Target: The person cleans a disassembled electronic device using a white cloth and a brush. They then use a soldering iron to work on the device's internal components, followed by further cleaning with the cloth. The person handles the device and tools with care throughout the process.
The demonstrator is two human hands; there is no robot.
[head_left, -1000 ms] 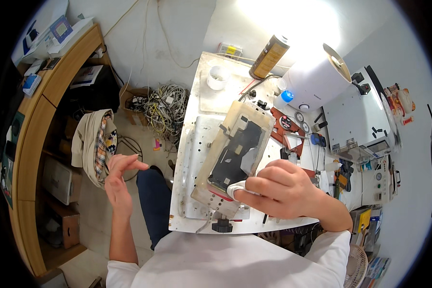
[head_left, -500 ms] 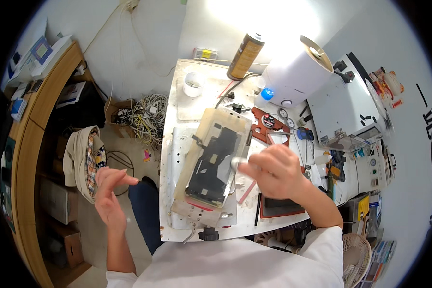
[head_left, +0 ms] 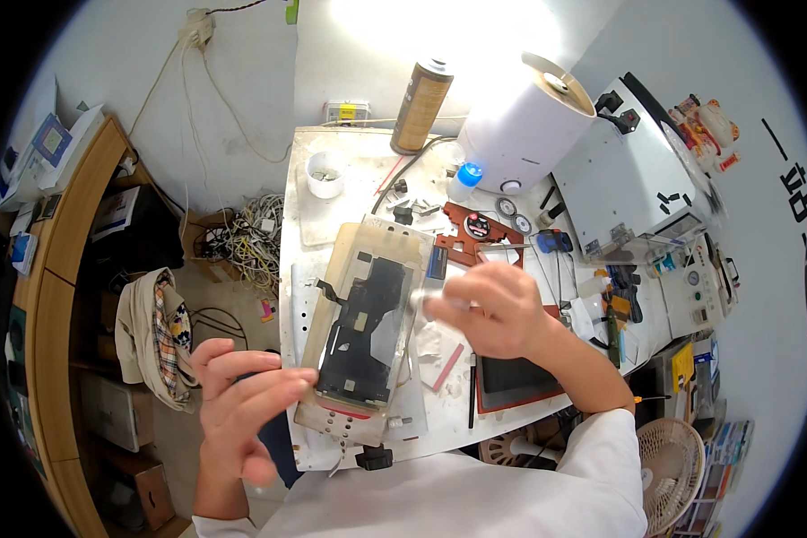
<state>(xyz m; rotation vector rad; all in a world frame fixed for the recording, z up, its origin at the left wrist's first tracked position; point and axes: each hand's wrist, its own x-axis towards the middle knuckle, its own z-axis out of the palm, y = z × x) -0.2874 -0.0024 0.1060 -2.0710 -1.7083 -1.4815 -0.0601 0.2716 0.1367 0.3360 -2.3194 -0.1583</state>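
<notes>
A phone screen panel (head_left: pixel 357 345), its dark back upward with a short flex cable at the left, lies on a yellowish clear pad on a metal holding fixture (head_left: pixel 341 429). My left hand (head_left: pixel 242 412) is open, fingers stretched out. Its fingertips reach the panel's lower left corner; whether they touch is unclear. To the panel's right, my right hand (head_left: pixel 498 314) is closed, thumb and fingers pinched on a small white wad (head_left: pixel 426 307), blurred by motion. A black knob (head_left: pixel 374 458) sits at the fixture's near end.
Behind the fixture stand a white cup (head_left: pixel 325 186), a spray can (head_left: pixel 421 106), a blue-capped bottle (head_left: pixel 464 181) and a white cylindrical appliance (head_left: pixel 524 134). A red-brown tool holder (head_left: pixel 466 242) and a dark mat (head_left: pixel 516 386) lie right. A large white machine (head_left: pixel 623 170) fills the far right.
My left hand has moved right, from beside the table to the panel's lower left corner. My right hand stays right of the panel, still pinching the white wad. The view has shifted slightly.
</notes>
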